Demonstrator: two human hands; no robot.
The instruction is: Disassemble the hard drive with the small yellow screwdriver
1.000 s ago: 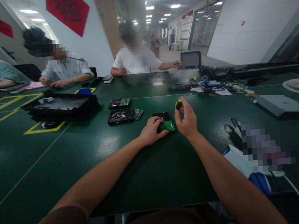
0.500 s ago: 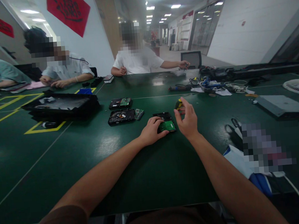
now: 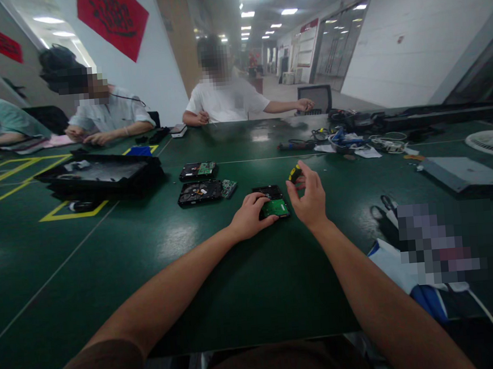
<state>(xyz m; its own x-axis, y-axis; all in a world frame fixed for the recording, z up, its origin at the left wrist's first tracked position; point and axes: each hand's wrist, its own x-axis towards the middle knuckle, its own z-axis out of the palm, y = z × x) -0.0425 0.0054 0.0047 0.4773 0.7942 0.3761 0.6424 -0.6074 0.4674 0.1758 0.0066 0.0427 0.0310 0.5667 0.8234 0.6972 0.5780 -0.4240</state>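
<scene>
A hard drive (image 3: 268,193) with a green circuit board (image 3: 277,207) on it lies on the table in front of me. My left hand (image 3: 249,215) grips its left and near edges, thumb at the front and fingers over the board. Just right of the drive, my right hand (image 3: 310,195) is closed around the black and yellow handle of a screwdriver (image 3: 295,173). The screwdriver's shaft cannot be made out. Left of these lie an opened hard drive (image 3: 198,194), a loose circuit board (image 3: 229,188) touching or close beside it, and another drive (image 3: 194,170) behind.
A black tray (image 3: 108,168) stands on the left of the green table (image 3: 220,283). To the right are a grey metal box (image 3: 467,171), scissors (image 3: 389,207), a blue and white packet (image 3: 393,258) and tangled cables (image 3: 345,140). Several people sit across the table, one in a white shirt (image 3: 227,101).
The screwdriver handle has tilted or turned slightly in my right hand. My left hand and the hard drive stay in place.
</scene>
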